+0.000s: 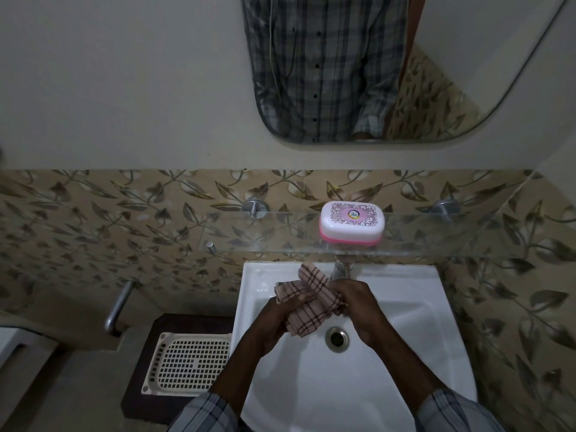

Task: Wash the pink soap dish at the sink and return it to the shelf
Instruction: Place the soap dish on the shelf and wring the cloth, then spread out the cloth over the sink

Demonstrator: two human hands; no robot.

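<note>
Presently, the glossy, round-cornered pink soap dish [351, 224] sits closed on the glass shelf [436, 236]. The left hand [271, 322] and right hand [361, 310] both clutch a soft checked cloth [307, 321] above the white ceramic sink [417, 285].

two bare hands [311, 316], plaid shirt sleeves [205, 413] in grey-blue and white
</note>
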